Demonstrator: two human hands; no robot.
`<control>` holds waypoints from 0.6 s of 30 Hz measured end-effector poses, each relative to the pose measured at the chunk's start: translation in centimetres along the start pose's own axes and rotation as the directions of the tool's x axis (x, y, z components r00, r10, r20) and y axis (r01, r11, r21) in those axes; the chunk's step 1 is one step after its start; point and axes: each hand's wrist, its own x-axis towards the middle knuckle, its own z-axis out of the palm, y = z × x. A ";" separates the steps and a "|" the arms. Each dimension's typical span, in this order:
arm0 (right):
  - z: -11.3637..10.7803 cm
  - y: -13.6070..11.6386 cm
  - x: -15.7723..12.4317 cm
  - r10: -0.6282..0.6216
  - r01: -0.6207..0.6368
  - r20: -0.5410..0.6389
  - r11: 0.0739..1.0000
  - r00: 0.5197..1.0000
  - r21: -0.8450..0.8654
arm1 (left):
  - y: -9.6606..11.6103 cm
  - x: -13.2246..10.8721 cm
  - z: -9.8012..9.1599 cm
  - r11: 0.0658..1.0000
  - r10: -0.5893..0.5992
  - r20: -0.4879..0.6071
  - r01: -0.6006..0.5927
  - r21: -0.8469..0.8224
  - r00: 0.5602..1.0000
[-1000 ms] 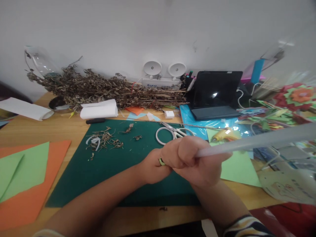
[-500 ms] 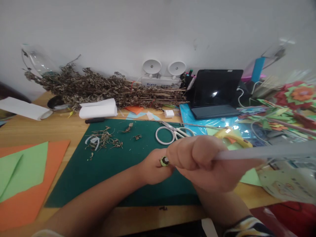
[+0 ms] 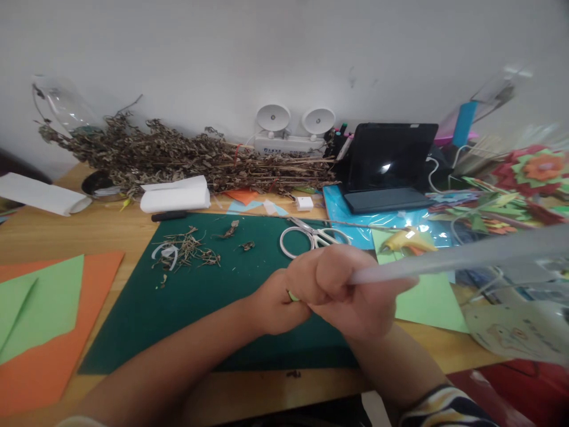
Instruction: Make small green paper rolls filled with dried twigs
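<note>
My right hand (image 3: 347, 290) is closed around one end of a long, translucent white stick (image 3: 462, 255), which slants up toward the right edge. My left hand (image 3: 275, 302) is closed and pressed against the right one. Between them a sliver of a small green piece (image 3: 293, 295) shows in the left hand's grip, the rest covered by fingers. Just beyond the hands, white-handled scissors (image 3: 297, 242) lie on the green cutting mat (image 3: 213, 320). To the right, a yellow glue gun (image 3: 409, 239) rests on light green paper (image 3: 431, 302).
Dried stem scraps (image 3: 189, 249) lie on the mat. Along the wall are a bundle of dried plants (image 3: 178, 157), a white paper roll (image 3: 175, 196) and a dark tablet (image 3: 395, 157). Orange paper (image 3: 102, 284) is at left, a paper flower (image 3: 542, 169) at right.
My right hand has moved left, closer over the left hand, covering more of the green piece. The white stick has shifted left with it, its far end tilting up. The left hand has barely moved.
</note>
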 end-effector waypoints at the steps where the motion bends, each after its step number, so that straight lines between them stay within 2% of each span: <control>1: 0.0 0.0 0.0 0.023 -0.023 0.003 1.000 1.000 0.008 | 0.1 -0.1 -0.1 1.000 0.009 -0.009 -0.009 0.018 1.000; 5: -0.3 -0.1 0.1 0.027 -0.027 0.005 0.999 1.000 0.047 | 0.7 0.2 -0.5 0.992 0.119 0.000 -0.119 0.047 0.993; 8: -0.5 -1.1 0.3 -0.008 0.014 -0.058 0.994 0.998 0.110 | 0.7 0.6 -0.6 0.975 0.219 0.001 -0.219 0.037 0.976; 13: -0.6 -2.6 0.3 -0.019 0.025 -0.075 0.997 0.997 0.076 | 0.1 0.7 -0.6 0.978 0.205 -0.013 -0.204 0.054 0.979; 18: -0.4 -1.6 0.3 0.004 0.001 -0.063 0.997 0.998 0.078 | 0.9 0.5 -0.7 0.975 0.205 -0.046 -0.199 0.098 0.978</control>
